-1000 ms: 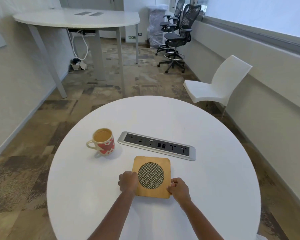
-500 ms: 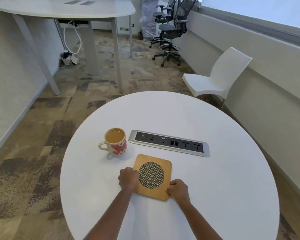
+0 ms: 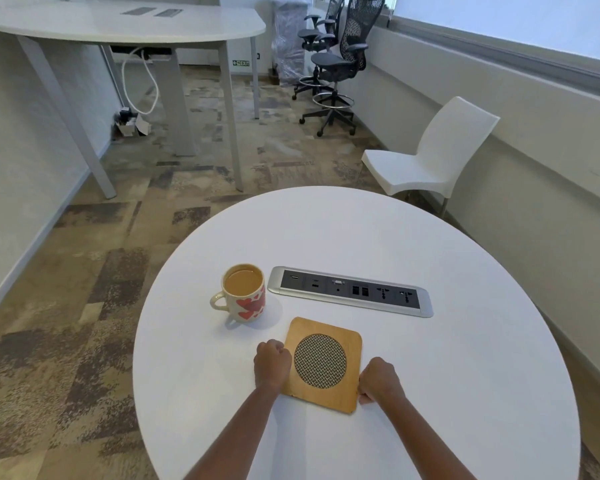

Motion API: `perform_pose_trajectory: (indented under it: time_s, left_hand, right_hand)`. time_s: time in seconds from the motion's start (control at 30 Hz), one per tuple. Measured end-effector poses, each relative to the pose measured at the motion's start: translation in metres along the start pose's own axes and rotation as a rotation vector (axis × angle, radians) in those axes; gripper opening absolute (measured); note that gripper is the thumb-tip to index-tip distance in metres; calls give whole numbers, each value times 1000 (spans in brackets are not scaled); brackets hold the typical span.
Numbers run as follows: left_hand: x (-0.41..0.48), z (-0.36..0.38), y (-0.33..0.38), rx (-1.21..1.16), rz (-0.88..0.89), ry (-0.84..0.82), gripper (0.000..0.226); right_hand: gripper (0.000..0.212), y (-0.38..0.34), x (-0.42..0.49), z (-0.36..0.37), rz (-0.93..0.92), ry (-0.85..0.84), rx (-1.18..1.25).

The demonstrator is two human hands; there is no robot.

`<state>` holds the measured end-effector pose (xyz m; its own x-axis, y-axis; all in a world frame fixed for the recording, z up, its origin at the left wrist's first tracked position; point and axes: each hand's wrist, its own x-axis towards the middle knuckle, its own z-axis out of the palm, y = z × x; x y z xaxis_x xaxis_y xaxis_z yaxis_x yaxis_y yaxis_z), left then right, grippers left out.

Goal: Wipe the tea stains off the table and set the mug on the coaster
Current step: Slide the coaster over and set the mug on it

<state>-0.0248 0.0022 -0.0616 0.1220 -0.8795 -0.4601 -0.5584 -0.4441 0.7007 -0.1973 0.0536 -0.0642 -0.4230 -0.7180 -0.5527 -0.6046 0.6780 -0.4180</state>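
A square wooden coaster (image 3: 323, 363) with a round mesh centre lies flat on the round white table (image 3: 447, 375), near its front. My left hand (image 3: 272, 364) is closed against the coaster's left edge. My right hand (image 3: 378, 380) is closed at its right front corner. A cream mug (image 3: 243, 293) with red hearts, full of milky tea, stands upright on the bare table to the left and beyond the coaster, its handle pointing left. No stain shows on the table top.
A silver and black socket strip (image 3: 350, 291) is set into the table beyond the coaster. A white plastic chair (image 3: 430, 154) stands at the far right. A long white desk (image 3: 125, 26) and black office chairs (image 3: 336, 60) are farther back.
The view has swung left and slightly nearer, so the table sits further right in frame. Both hands stay on the coaster's edges and the mug has not moved.
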Motion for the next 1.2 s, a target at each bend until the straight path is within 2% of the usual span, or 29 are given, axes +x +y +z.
perform_pose_trajectory:
  time_s: [0.13, 0.23, 0.3, 0.37, 0.5, 0.6, 0.7, 0.87, 0.93, 1.07, 1.2]
  left_hand:
    - [0, -5, 2, 63, 102, 36, 30]
    - [-4, -16, 10, 140, 372, 272, 28]
    - [-1, -27, 16, 204, 570, 450, 29]
    - [7, -40, 23, 241, 638, 569, 32]
    - [29, -68, 29, 146, 519, 637, 27]
    - [46, -85, 23, -2, 360, 589, 33]
    - [61, -95, 11, -68, 235, 505, 38]
    - [70, -98, -7, -81, 209, 390, 31]
    - [73, -98, -9, -90, 209, 382, 29]
    - [79, -98, -9, -154, 192, 314, 27]
    - [81, -100, -6, -227, 187, 254, 20]
  right_hand:
    - [25, -10, -2, -12, -20, 32, -192]
    - [22, -24, 0, -17, -107, 105, -220]
    - [22, -41, 2, -16, -222, 134, -156]
    - [26, -62, 1, -15, -347, 97, -47]
    - [60, -108, -2, -9, -482, -59, 178]
    - [82, -138, 3, 1, -579, -118, 138]
    - [94, -161, 9, 9, -597, -185, 116]
    - [108, -187, 22, 19, -606, -226, 118]
    - [104, -193, 24, 19, -639, -220, 141]
    - [69, -201, 15, 13, -797, -235, 246]
    - [61, -204, 7, 8, -828, -230, 308]
